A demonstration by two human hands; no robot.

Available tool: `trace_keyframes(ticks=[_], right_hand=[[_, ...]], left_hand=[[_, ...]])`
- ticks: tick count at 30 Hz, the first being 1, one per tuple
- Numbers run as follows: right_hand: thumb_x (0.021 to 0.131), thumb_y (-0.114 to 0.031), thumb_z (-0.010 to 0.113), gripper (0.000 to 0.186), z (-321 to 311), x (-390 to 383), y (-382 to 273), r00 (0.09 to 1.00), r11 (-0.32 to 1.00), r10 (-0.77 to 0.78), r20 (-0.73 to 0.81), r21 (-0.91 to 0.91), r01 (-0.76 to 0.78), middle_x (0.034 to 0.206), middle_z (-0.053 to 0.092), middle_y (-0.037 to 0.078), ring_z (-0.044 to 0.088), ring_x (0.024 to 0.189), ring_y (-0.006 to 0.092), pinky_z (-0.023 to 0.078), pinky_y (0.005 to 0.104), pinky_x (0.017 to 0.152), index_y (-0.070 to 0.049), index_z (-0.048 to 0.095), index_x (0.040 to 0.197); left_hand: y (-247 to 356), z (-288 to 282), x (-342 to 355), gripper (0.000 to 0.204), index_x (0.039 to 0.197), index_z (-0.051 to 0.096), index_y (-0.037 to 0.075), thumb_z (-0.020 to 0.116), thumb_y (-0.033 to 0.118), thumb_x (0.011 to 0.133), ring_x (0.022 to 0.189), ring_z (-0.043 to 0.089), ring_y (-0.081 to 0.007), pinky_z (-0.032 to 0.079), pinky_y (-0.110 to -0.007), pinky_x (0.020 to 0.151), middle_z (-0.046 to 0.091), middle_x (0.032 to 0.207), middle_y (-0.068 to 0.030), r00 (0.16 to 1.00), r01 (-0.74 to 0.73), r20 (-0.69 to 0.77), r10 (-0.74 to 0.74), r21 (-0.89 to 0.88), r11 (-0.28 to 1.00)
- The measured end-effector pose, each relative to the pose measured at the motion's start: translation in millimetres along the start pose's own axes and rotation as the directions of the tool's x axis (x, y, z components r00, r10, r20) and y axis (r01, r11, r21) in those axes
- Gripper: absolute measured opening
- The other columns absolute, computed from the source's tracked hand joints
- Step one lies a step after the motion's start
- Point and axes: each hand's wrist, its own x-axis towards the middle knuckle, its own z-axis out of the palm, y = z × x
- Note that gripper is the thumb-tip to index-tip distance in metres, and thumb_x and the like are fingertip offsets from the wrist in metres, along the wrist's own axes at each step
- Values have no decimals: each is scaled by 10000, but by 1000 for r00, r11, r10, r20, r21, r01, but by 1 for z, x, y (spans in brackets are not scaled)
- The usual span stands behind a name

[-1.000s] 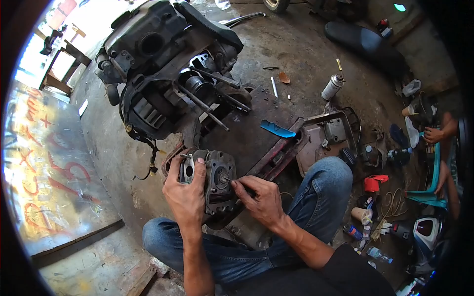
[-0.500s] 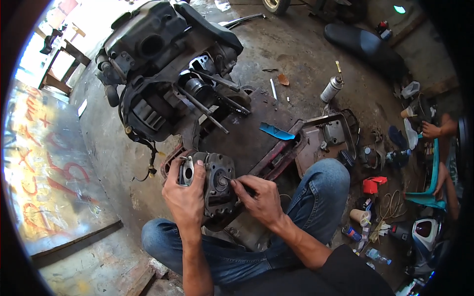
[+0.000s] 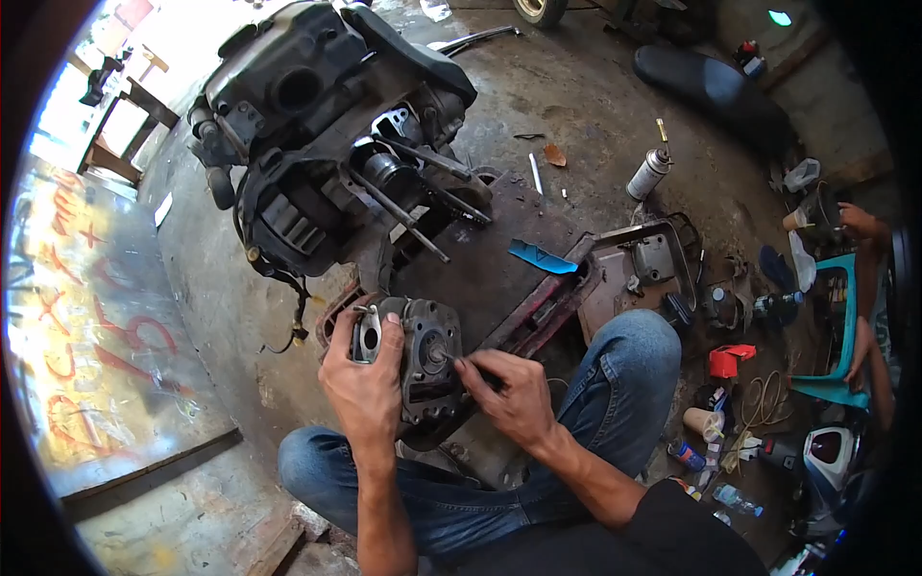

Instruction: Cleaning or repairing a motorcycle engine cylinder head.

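left hand [image 3: 363,389] grips cylinder head [image 3: 423,382] from the side, likely steadying it; right hand [image 3: 512,392] pinches thin piece [image 3: 448,357], too small to identify, at round recess [image 3: 435,351]

The left hand [image 3: 365,389] partly hides the cylinder head [image 3: 423,361]; the thin item [image 3: 450,358] in the right hand [image 3: 514,392] is blurred; the top edge crops a wheel [image 3: 544,11].
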Motion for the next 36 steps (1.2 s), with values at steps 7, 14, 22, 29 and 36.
trace_keyframes(ticks=[7,14,22,29,36], right_hand=[[1034,-206,770,200,-3,-4,3,997,997,-66,-27,-31,65,851,723,170,728,730,363,550,434,635,-10,783,998],[1030,-201,762,162,-6,4,-9,997,985,-59,-42,-165,51,875,716,126,724,732,361,552,442,634,-44,801,1036],[1025,-108,766,337,-13,-22,-26,994,993,-72,-81,-95,64,884,716,147,746,737,311,592,424,692,-85,775,1361],[1010,-55,773,323,2,-27,-23,981,995,-101,-164,-23,99,934,753,168,754,757,307,593,421,700,-63,785,1332],[1011,-32,759,310,7,-27,-33,987,1000,-1,-162,1,2,901,731,181,745,756,315,584,423,696,-56,786,1320]], left_hand=[[2,0,0,372,1253,751,-27,798,249,1009,929,743,-209,583,-373,902,794,999,-175,996,-80,-28,80,9,997],[-1,1,1,364,1242,759,-15,814,248,997,903,747,-197,585,-354,874,797,1001,-160,998,-60,-17,60,-19,998],[-8,3,3,389,1266,753,-27,825,237,990,917,738,-185,583,-348,884,795,1011,-138,999,-43,-1,43,-55,998],[-12,6,4,366,1332,737,-46,757,210,1070,900,676,-120,553,-295,829,770,1027,-72,994,-106,8,106,-39,994],[-15,5,5,381,1402,732,-16,738,187,1080,1013,676,-133,546,-302,952,782,1126,-124,987,-160,28,160,-7,987]])
